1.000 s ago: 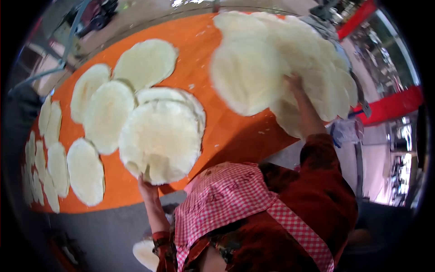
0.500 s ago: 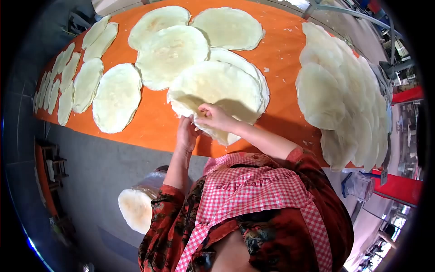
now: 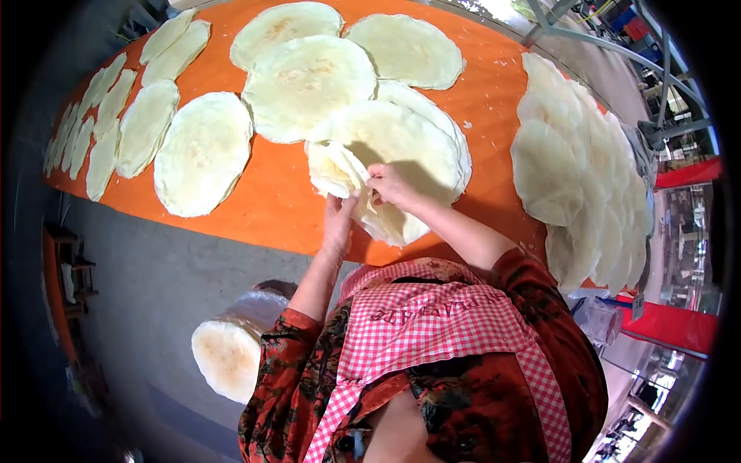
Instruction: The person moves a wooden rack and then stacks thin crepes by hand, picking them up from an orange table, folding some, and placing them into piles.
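A pile of thin, round, pale flatbreads (image 3: 421, 147) lies at the near edge of the table. The top flatbread's near-left edge is lifted and curled into a fold (image 3: 333, 174). My left hand (image 3: 340, 216) is closed on the underside of that fold, with the fingertips partly hidden beneath it. My right hand (image 3: 388, 185) pinches the same edge from the right side, with thumb and fingers together. Both hands are close to each other at the pile's near-left rim.
An orange table (image 3: 270, 166) carries several single flatbreads (image 3: 202, 154) on the left and at the back. At the right lies a big overlapping spread of flatbreads (image 3: 590, 177). Beside my left arm, a stack in clear plastic (image 3: 228, 359) stands below table height.
The flatbread's left edge has been raised and folded inward, where before it lay lower and flatter. Both my hands have shifted slightly right; the view has moved a little.
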{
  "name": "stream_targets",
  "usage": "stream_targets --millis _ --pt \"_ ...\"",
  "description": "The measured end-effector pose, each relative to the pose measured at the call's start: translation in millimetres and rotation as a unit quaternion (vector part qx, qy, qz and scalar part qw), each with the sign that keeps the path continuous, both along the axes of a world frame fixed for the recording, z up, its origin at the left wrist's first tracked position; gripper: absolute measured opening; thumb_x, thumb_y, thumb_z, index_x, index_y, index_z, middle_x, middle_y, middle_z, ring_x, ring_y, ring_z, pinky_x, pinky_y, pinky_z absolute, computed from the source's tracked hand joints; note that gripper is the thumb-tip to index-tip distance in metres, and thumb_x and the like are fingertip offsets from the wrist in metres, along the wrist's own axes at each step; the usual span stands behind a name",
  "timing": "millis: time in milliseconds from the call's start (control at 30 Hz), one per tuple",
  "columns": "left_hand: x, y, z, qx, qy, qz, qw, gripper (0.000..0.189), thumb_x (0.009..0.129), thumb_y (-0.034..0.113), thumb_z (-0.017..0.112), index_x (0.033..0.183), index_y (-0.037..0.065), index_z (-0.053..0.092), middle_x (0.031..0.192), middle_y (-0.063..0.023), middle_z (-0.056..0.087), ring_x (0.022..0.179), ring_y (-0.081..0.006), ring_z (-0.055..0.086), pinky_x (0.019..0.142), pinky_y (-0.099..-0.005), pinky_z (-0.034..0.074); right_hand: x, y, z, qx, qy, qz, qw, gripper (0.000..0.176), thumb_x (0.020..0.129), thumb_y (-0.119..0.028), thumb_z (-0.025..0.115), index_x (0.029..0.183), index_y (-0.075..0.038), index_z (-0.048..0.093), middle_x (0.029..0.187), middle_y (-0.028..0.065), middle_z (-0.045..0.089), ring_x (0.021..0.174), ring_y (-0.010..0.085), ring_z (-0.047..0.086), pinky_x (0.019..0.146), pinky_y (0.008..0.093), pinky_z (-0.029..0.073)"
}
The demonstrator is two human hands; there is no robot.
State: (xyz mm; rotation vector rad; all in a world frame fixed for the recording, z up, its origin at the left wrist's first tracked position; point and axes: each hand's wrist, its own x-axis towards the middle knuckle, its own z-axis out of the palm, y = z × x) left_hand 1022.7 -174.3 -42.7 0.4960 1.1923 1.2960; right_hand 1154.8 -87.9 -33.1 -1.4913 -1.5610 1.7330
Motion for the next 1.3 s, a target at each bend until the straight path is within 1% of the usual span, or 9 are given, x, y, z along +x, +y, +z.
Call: stream_targets --millis 400,467,633,733,1000,1100,1200,1267,1300 --pt "-1 2 -31 -0.001 -0.006 0.013 1.0 0.031 0.082 0.0 0.056 0.113 -0.002 0.052 0.103 -0.0093 0.062 0.089 -0.0156 0.059 0.076 -0.0279 0.048 -1 -13 4 0.002 -0.03 -0.033 0.999 0.017 0.089 -0.022 0.053 0.091 -0.005 0.055 0.077 0.0031 0.056 0.059 0.0095 0.051 0.05 0.0235 0.044" --pt "0 2 -37 0.008 0.063 0.005 0.998 0.026 0.083 0.001 0.056 0.11 -0.003 0.054 0.098 -0.0082 0.063 0.085 -0.0143 0.059 0.073 -0.0272 0.048 -13 -20 4 0.102 -0.054 -0.006 0.993 0.041 0.082 -0.04 0.063 0.098 -0.003 0.054 0.089 0.0091 0.057 0.077 0.0191 0.055 0.07 0.0324 0.046" --pt "5 3 -52 0.019 0.146 -0.012 0.989 0.017 0.083 -0.001 0.055 0.099 -0.004 0.055 0.089 -0.0086 0.064 0.078 -0.0138 0.059 0.068 -0.0282 0.048 -48 -10 36 0.279 -0.324 0.023 0.903 0.051 0.079 -0.044 0.061 0.106 -0.001 0.057 0.097 0.0167 0.063 0.089 0.0302 0.061 0.079 0.0397 0.047" --pt "5 3 -51 0.047 0.181 -0.015 0.982 0.017 0.081 -0.002 0.055 0.098 -0.005 0.055 0.088 -0.01 0.065 0.078 -0.014 0.059 0.068 -0.029 0.048 -50 -1 55 0.145 -0.309 0.125 0.932 0.047 0.078 -0.041 0.063 0.101 -0.001 0.059 0.092 0.0169 0.065 0.083 0.0309 0.063 0.076 0.0408 0.048" --pt "1 -1 -61 0.055 0.202 -0.029 0.977 0.02 0.079 -0.002 0.057 0.099 -0.004 0.055 0.087 -0.0105 0.066 0.077 -0.0157 0.061 0.069 -0.03 0.047 -42 7 47 0.156 -0.266 0.178 0.934 0.038 0.078 -0.031 0.063 0.102 -0.003 0.061 0.086 0.0154 0.066 0.077 0.0284 0.064 0.07 0.0383 0.049" --pt "-2 0 -61 0.057 0.202 -0.071 0.975 0.028 0.081 0.007 0.058 0.108 0.001 0.054 0.102 -0.0091 0.064 0.09 -0.0181 0.06 0.073 -0.0303 0.047 -43 2 59 0.174 -0.31 0.183 0.917 0.037 0.077 -0.028 0.063 0.104 -0.003 0.06 0.086 0.0152 0.066 0.077 0.0274 0.064 0.07 0.0369 0.049" --pt "-21 -2 -61 -0.043 -0.214 -0.029 0.975 0.039 0.085 0.024 0.058 0.118 0.005 0.049 0.113 -0.0063 0.059 0.099 -0.0194 0.057 0.077 -0.0325 0.047 -41 -1 74 0.128 -0.33 0.14 0.925 0.03 0.08 -0.017 0.058 0.107 -0.005 0.06 0.086 0.0173 0.065 0.078 0.0259 0.064 0.069 0.0356 0.05" --pt "-11 8 18 -0.07 -0.243 0.007 0.968 0.05 0.088 0.038 0.054 0.125 0.007 0.043 0.114 -0.0039 0.055 0.099 -0.0168 0.054 0.077 -0.0335 0.047 -41 5 26 0.166 -0.308 0.124 0.929 0.023 0.082 -0.011 0.055 0.103 -0.004 0.061 0.083 0.0158 0.065 0.073 0.0256 0.063 0.066 0.0372 0.049" --pt "-16 14 9 -0.118 -0.214 0.0 0.97 0.05 0.089 0.035 0.056 0.127 0.004 0.042 0.11 -0.005 0.056 0.096 -0.0165 0.055 0.079 -0.0325 0.048 -41 5 12 0.197 -0.268 0.079 0.94 0.021 0.083 -0.011 0.055 0.101 -0.003 0.061 0.082 0.0158 0.064 0.072 0.0245 0.062 0.066 0.0369 0.049"
